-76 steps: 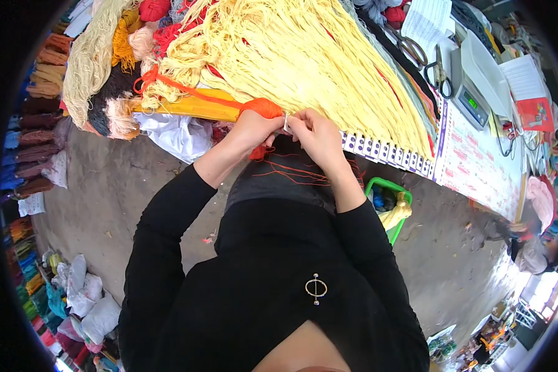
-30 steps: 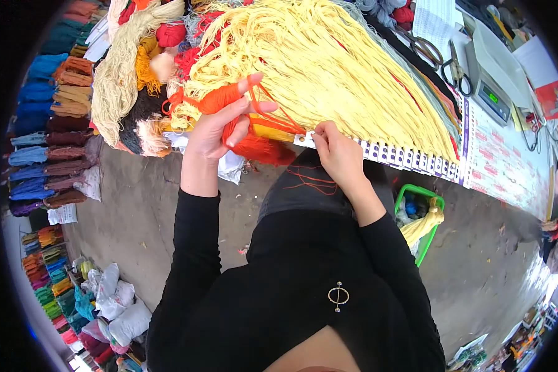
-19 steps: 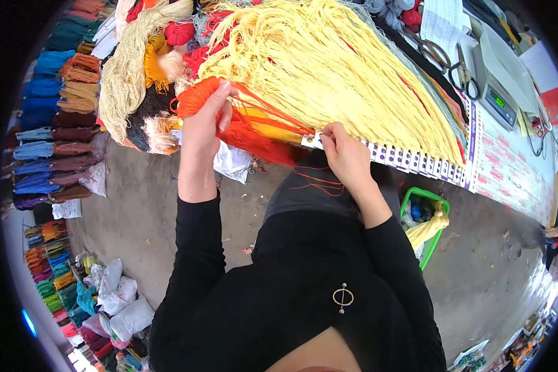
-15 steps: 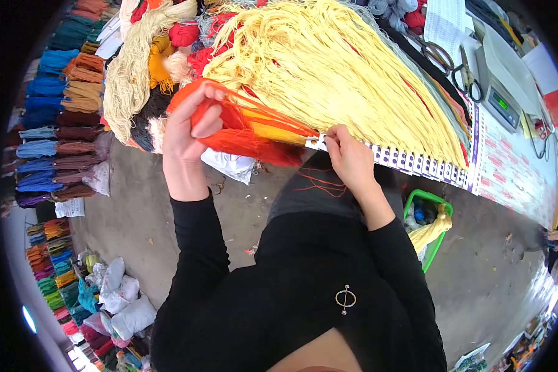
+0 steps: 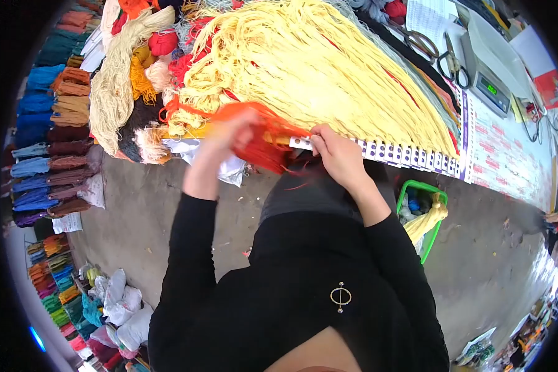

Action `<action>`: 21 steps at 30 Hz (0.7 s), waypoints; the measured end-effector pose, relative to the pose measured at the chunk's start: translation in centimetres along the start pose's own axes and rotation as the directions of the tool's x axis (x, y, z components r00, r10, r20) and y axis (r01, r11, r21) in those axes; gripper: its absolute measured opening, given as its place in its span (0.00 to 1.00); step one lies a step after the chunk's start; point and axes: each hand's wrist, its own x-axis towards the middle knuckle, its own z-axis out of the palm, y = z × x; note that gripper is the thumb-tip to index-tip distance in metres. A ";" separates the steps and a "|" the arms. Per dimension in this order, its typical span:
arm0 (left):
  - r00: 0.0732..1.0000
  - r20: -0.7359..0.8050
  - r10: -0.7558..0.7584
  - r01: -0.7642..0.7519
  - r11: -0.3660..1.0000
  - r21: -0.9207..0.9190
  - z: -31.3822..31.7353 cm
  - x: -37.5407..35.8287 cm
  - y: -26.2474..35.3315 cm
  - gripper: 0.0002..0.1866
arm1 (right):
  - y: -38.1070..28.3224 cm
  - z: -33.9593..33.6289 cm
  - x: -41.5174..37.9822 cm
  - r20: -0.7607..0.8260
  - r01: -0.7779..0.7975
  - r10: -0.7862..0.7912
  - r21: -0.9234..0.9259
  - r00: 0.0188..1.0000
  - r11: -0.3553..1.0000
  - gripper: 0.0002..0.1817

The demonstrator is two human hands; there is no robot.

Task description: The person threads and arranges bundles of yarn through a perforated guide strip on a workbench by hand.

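Observation:
My left hand (image 5: 232,133), blurred by motion, is closed at a bundle of orange-red yarn (image 5: 270,152); its exact finger positions are smeared. Loose orange strands trail left from it over the table edge. My right hand (image 5: 340,155) pinches the end of a white card with punched holes (image 5: 301,143), where the orange yarn meets it. To the right, a row of similar punched cards (image 5: 403,155) runs along the table edge, with pale yellow yarn (image 5: 316,80) fanning out behind them.
Cream yarn (image 5: 121,80) hangs at the table's left end. Scissors (image 5: 454,65) and a digital scale (image 5: 491,87) lie at right. A green basket (image 5: 437,232) with yarn stands on the floor. Coloured skeins (image 5: 34,149) line the left wall; white bags (image 5: 121,304) sit below.
My left hand has moved right and down, nearer my right hand, drawing the orange yarn closer together. My right hand keeps its pinch on the card. The whole view has shifted slightly.

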 end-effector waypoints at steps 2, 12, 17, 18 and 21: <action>0.937 0.302 0.178 -0.029 0.898 -0.438 -7.5 1.1 1.4 0.06 | 0.0 0.3 0.0 -0.007 0.005 -0.006 -0.146 1.000 0.989 0.09; 0.837 -0.388 0.386 -0.497 0.834 -0.242 -14.8 0.4 1.5 0.19 | 0.5 0.6 -0.5 -0.025 0.001 -0.003 -0.056 1.000 0.998 0.10; 0.876 0.251 0.412 -0.305 0.876 -0.373 1.1 -5.7 -1.7 0.15 | -1.2 2.7 -3.0 -0.159 0.146 -0.106 0.265 0.982 0.953 0.05; 0.851 0.349 0.392 -0.258 0.892 -0.371 3.3 -6.0 -2.2 0.16 | -1.8 3.2 -3.4 -0.128 0.179 -0.142 0.355 0.982 0.917 0.06; 0.830 0.427 0.359 -0.119 0.861 -0.494 7.5 -6.0 -3.1 0.19 | -3.3 3.2 -4.3 -0.010 0.001 0.007 0.620 1.000 0.784 0.04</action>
